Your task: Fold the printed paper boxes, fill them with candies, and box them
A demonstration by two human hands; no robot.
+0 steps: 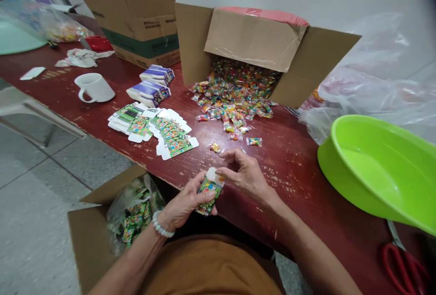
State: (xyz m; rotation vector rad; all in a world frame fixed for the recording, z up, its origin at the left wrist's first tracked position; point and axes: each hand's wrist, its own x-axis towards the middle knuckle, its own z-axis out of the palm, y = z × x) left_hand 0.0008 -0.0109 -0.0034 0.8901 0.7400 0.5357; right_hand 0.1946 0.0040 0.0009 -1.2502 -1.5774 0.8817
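My left hand (185, 202) is wrapped round a small green printed candy box (206, 192), tilted, with its white end flap (211, 175) raised. At the box's upper end my right hand (243, 172) is closed, thumb and fingers pinched on a candy packet, of which only a bit of orange shows. Just beyond the hands, loose candy packets (215, 147) lie on the dark red table (269, 163). Flattened green boxes (175, 136) are fanned out to the left. A tipped carton (255, 36) spills many clear-wrapped candies (235, 86) onto the tabletop.
Below the table edge stands an open carton (89, 240) with a bag of filled-looking green packs (136, 217). A lime-green basin (378, 181) and red-handled scissors (402, 265) are at right. Farther left are a white mug (97, 88), purple-white boxes (150, 91) and a tall carton (136, 17).
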